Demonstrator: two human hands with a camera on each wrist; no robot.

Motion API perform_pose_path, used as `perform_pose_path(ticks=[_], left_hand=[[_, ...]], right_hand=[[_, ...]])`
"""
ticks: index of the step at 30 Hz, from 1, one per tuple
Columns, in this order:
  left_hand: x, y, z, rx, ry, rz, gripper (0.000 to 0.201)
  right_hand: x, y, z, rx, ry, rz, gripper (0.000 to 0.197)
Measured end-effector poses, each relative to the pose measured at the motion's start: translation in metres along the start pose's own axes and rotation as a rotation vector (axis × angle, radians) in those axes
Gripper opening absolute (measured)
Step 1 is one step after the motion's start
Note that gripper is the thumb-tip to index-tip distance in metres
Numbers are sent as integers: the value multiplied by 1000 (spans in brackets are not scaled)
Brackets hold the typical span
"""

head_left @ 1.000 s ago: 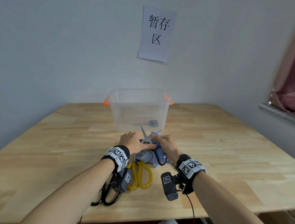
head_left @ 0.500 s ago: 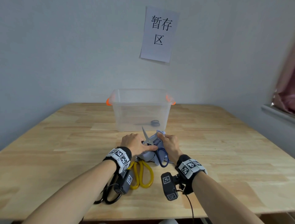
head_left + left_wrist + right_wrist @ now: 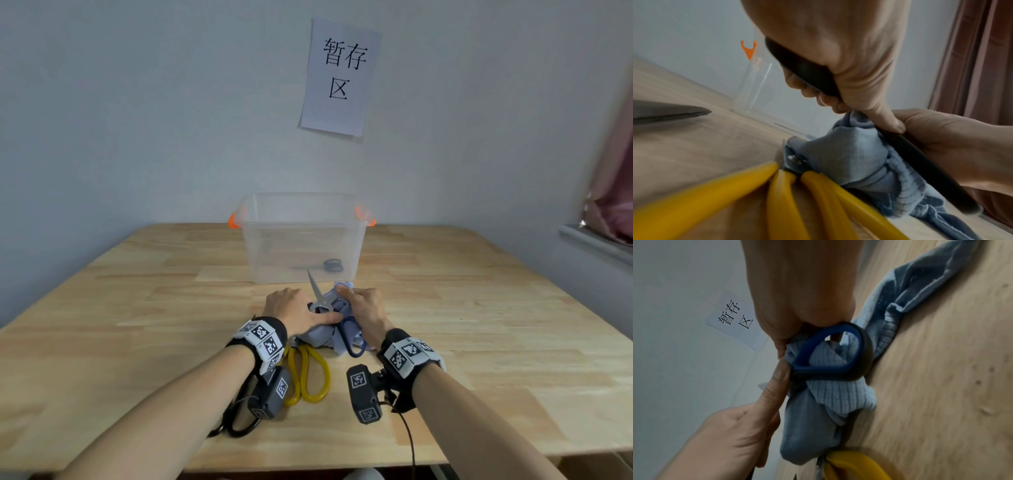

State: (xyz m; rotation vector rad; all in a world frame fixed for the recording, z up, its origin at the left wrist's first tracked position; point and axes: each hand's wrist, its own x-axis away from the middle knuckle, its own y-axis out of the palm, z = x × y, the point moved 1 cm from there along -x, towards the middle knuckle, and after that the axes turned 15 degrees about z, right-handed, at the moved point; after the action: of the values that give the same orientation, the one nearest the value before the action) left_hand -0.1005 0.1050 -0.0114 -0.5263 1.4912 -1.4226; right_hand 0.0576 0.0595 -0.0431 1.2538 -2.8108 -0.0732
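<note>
Gripping the blue-handled scissors (image 3: 320, 298) with the left hand (image 3: 293, 309), right hand (image 3: 365, 308) clutching the blue cloth (image 3: 318, 337) round them, dead centre of the frame on the bench (image 3: 137, 308), just below the clear bin (image 3: 301, 240).

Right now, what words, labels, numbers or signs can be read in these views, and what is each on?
"暂存区" on the white paper sheet on the wall, with "暂存" above "区".
Wrist bands: black-and-white coded squares only, no words.
Blue-handled scissors and clear bin: no label can be read.
</note>
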Motion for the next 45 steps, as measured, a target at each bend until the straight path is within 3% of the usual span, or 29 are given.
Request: perform_pose_path(ticks=[6,11,21,27,29,33,36,38,41,45], left_hand=[[0,1,-5,-8,-11,-6,85],[-3,-2,-7,18,-29,-12,80],[3,0,-4,16,-8,2,81],[2,0,-6,22,-7,-11,85],[1,0,-6,31,-17,-11,81],[3,0,-10,19,13,-21,81],[5,-5,-19,64,-42,-8,77],[4,-10,-23,63,-64,12,78],[1,-15,-17,76,-56,25,78],[-2,-20,-8,85,-34,58,77]], right_hand=[[-1,3,6,43,13,13,34],[7,10,10,143,-15,-66,57],[-2,-1,1,53,-51,-47,28],[-10,-1,1,115,-94,16,30],[-12,0,1,117,-95,18,34],[-24,-7,4,121,-120,76,59],[-37,-25,8,161,-105,124,38],[-38,-31,9,164,-100,125,34],[-32,-23,3,247,-86,59,40],[-25,-12,-18,558,-70,-170,30]])
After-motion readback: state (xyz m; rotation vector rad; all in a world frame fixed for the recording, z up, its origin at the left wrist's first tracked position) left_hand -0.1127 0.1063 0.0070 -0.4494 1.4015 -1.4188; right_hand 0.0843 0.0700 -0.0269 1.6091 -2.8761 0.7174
